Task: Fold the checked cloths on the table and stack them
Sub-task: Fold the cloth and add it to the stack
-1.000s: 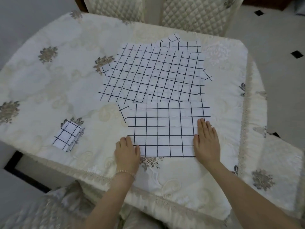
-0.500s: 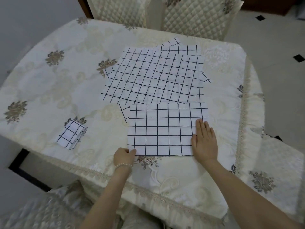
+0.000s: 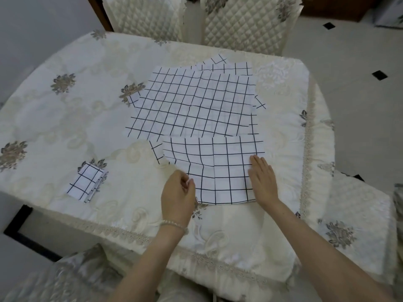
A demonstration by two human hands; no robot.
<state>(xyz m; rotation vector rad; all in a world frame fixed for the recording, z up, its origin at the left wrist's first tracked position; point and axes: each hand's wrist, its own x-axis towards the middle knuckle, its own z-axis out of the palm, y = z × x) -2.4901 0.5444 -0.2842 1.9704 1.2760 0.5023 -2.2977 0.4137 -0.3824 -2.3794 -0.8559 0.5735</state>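
A half-folded white cloth with a black check (image 3: 218, 168) lies near the table's front edge. My left hand (image 3: 177, 192) pinches its left edge and lifts it a little off the table. My right hand (image 3: 262, 180) lies flat with straight fingers on the cloth's right edge. Behind it a pile of unfolded checked cloths (image 3: 194, 105) is spread over the middle of the table. A small stack of folded checked cloths (image 3: 87, 182) sits at the front left.
The table (image 3: 65, 127) wears a cream embroidered cover with a lace hem. Two quilted chairs (image 3: 246, 20) stand at the far side, and another padded seat (image 3: 357, 219) is at the right. A cushioned chair (image 3: 54, 277) is at the lower left.
My left hand slid from lying flat on the cloth to its left edge, took hold of it and raised it. My right hand stayed pressed on the right edge.
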